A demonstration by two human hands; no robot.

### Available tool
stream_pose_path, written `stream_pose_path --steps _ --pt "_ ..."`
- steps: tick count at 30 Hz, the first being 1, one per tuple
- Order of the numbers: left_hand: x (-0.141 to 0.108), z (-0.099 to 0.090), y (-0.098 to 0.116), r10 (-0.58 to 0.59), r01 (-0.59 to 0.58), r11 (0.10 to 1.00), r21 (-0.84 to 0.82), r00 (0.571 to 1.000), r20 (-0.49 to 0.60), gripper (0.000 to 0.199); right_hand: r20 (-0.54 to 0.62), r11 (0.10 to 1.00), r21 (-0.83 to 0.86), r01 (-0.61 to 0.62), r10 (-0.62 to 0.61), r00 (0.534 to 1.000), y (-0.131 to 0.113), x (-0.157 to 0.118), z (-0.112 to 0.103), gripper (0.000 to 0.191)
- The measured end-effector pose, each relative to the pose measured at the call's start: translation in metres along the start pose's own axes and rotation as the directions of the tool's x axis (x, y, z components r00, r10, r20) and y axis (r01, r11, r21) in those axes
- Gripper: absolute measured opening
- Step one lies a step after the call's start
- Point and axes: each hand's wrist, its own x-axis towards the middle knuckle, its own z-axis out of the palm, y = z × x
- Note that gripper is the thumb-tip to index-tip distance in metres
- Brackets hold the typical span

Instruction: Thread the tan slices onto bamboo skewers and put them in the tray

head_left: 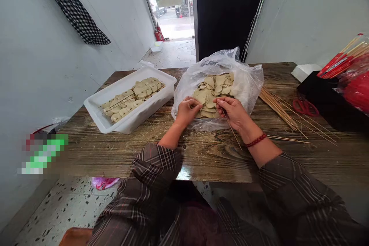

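Observation:
A clear plastic bag (248, 80) lies opened out on the table, with a heap of pale beige flat slices (220, 80) inside. Over the near left of the heap, my left hand (186, 112) has its thumb and fingers pinched together at the slices. Whatever is between its fingertips cannot be made out. My right hand (233, 112) grips a thin wooden skewer (234, 133) at the heap's right side; the skewer slants down toward me. Left of the bag, a white plastic tub (135, 123) holds similar slices threaded on skewers (127, 102).
Loose wooden skewers (279, 111) lie to the right of the bag. Beyond them are red-handled scissors (305, 107) and a black box (314, 96) with red-wrapped packets. The wooden table (115, 157) ends close in front of me; walls flank it, and a doorway is behind.

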Motion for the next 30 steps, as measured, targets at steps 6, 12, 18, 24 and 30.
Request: stream_pose_path --steps 6,12,18,24,30 --pt "-0.001 -0.004 -0.005 -0.146 0.149 0.948 -0.282 0.989 0.029 0.021 0.023 1.000 -0.006 -0.015 0.016 1.000 0.002 0.000 0.001 0.034" --pt "-0.002 0.001 -0.004 -0.257 0.239 0.896 -0.374 0.966 0.001 0.024 0.047 0.999 -0.032 -0.020 0.021 0.999 0.004 0.000 0.001 0.034" --pt "0.002 -0.004 0.002 -0.410 0.273 0.702 -0.658 0.910 -0.059 0.022 0.049 0.996 -0.091 -0.016 0.020 0.999 0.005 0.000 -0.001 0.035" --pt "0.002 -0.015 0.014 -0.520 0.344 0.399 -0.850 0.848 0.099 0.018 0.068 0.979 -0.200 0.035 -0.021 0.997 0.011 -0.005 0.004 0.035" --pt "0.002 -0.016 0.018 -0.559 0.326 0.304 -0.895 0.822 0.110 0.008 0.120 0.951 -0.284 0.119 -0.088 0.989 0.016 -0.008 0.005 0.031"
